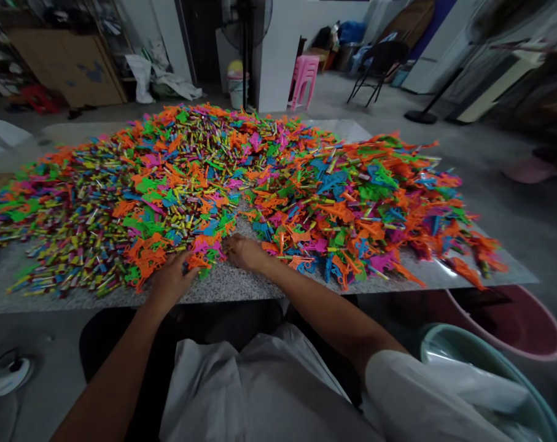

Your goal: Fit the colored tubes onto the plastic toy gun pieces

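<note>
A huge heap of small plastic toy pieces (241,178) in orange, green, pink, blue and yellow covers a speckled grey table (241,285). My left hand (170,279) rests at the heap's near edge, fingers curled on an orange piece (198,261). My right hand (244,252) lies just beside it, knuckles up, fingers closed at the pile's edge; what they hold is hidden. Small tube-shaped pieces (75,245) dominate the left side, flat gun-shaped pieces (352,215) the right.
A pink basin (527,331) and a pale green basin (490,374) stand on the floor at the lower right. Farther back are a pink stool (304,77), a standing fan (245,37), a black folding chair (379,64) and a wooden board (70,67).
</note>
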The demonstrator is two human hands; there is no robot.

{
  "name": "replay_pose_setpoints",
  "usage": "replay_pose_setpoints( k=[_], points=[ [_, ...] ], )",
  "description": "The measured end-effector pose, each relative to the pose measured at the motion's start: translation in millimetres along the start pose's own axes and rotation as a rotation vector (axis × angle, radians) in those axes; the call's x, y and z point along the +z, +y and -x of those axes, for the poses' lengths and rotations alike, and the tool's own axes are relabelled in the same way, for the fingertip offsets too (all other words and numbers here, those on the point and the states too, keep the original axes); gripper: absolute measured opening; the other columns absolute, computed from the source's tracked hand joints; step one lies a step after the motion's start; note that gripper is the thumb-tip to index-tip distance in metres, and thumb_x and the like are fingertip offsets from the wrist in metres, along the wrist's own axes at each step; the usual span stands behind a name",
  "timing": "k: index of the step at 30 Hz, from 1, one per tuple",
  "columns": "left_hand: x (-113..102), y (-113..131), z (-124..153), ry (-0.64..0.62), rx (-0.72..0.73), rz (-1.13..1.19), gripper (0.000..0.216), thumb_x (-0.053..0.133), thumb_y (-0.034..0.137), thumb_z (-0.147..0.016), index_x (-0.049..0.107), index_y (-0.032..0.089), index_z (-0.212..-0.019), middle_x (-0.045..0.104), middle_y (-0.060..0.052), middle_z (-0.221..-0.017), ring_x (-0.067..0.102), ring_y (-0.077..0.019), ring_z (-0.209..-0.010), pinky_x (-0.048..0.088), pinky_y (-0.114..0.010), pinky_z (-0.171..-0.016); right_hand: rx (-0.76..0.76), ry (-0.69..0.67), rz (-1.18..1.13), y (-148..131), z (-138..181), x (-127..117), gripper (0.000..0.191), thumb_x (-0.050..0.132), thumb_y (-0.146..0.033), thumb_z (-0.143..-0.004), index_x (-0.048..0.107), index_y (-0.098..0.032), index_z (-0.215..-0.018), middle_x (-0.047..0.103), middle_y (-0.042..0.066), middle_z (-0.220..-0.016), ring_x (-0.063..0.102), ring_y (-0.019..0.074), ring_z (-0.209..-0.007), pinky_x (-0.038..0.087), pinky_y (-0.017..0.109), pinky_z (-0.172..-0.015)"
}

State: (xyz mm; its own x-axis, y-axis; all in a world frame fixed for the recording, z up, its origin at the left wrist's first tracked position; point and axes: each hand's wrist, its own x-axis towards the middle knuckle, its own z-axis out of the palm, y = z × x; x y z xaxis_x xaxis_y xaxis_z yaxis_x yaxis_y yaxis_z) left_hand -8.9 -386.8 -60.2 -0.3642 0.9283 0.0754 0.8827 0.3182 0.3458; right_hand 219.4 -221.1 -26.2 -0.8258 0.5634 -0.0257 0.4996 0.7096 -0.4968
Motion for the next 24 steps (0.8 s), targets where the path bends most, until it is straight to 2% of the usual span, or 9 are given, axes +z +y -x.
replay_pose_setpoints(
  k=[2,4,9,12,17,20,24],
  points=[
    [-0.5,-3.0,-2.3,-0.018,0.008,-0.001,0.054,0.064,0.051,-0.095,0.065,0.025,-0.141,0.064,-0.013,-0.142,0.063,-0.0312,-0.131,0.048,-0.041,-0.112,0.017,-0.064,0.127,-9.2,-1.3,11.6,0.038,0.057,-0.021,-0.101,0.065,-0.019,-0.138,0.065,0.015,-0.144,0.067,0.0269,-0.126,0.059,0.034,-0.095],
    [-3.1,-4.6,-6.2,-0.039,0.014,0.007,0.054,0.065,0.053,-0.093,0.067,0.022,-0.138,0.065,-0.015,-0.141,0.064,-0.032,-0.129,0.049,-0.042,-0.111,0.071,-0.072,0.176,-12.8,-1.5,13.9,0.041,0.057,-0.025,-0.101,0.062,-0.018,-0.141,0.065,0.016,-0.143,0.068,0.0278,-0.125,0.059,0.033,-0.089],
    [-15.3,-2.4,-22.5,-0.05,-0.089,0.071,0.051,0.051,0.053,-0.101,0.069,0.017,-0.133,0.077,-0.014,-0.118,0.073,-0.0291,-0.109,0.055,-0.037,-0.095,0.317,0.034,0.107,-6.3,8.3,11.5,0.034,0.055,-0.031,-0.102,0.062,-0.013,-0.13,0.075,0.018,-0.122,0.075,0.0282,-0.105,0.054,0.033,-0.083],
    [-22.3,-0.7,-33.9,-0.039,-0.068,-0.042,0.046,0.043,0.044,-0.105,0.071,0.019,-0.131,0.077,-0.015,-0.122,0.073,-0.0304,-0.113,0.053,-0.038,-0.094,0.336,0.077,0.021,-2.6,19.3,16.7,0.027,0.054,-0.03,-0.103,0.062,-0.015,-0.123,0.079,0.014,-0.107,0.075,0.0258,-0.099,0.049,0.031,-0.08],
    [-31.4,5.7,-52.8,-0.175,-0.046,-0.316,0.045,0.043,0.035,-0.103,0.069,0.022,-0.138,0.079,-0.018,-0.113,0.075,-0.035,-0.105,0.052,-0.039,-0.084,0.345,0.12,0.0,-6.8,34.9,31.3,0.024,0.057,-0.035,-0.102,0.063,-0.019,-0.119,0.08,0.011,-0.105,0.074,0.024,-0.094,0.045,0.031,-0.077],
    [-34.8,13.1,-64.3,-0.232,-0.01,-0.387,0.044,0.043,0.036,-0.102,0.07,0.025,-0.135,0.079,-0.017,-0.111,0.075,-0.0359,-0.102,0.051,-0.039,-0.082,0.335,0.153,-0.018,-7.8,38.5,37.1,0.026,0.058,-0.038,-0.102,0.063,-0.019,-0.119,0.08,0.01,-0.106,0.074,0.0233,-0.093,0.044,0.03,-0.077],
    [-31.8,19.8,-75.5,-0.229,-0.014,-0.396,0.046,0.043,0.044,-0.102,0.071,0.024,-0.133,0.079,-0.017,-0.109,0.075,-0.0362,-0.103,0.049,-0.037,-0.08,0.355,0.172,-0.051,-5.9,38.7,38.6,0.024,0.059,-0.039,-0.102,0.064,-0.02,-0.116,0.08,0.008,-0.106,0.074,0.0228,-0.093,0.044,0.03,-0.078]
  ],
)
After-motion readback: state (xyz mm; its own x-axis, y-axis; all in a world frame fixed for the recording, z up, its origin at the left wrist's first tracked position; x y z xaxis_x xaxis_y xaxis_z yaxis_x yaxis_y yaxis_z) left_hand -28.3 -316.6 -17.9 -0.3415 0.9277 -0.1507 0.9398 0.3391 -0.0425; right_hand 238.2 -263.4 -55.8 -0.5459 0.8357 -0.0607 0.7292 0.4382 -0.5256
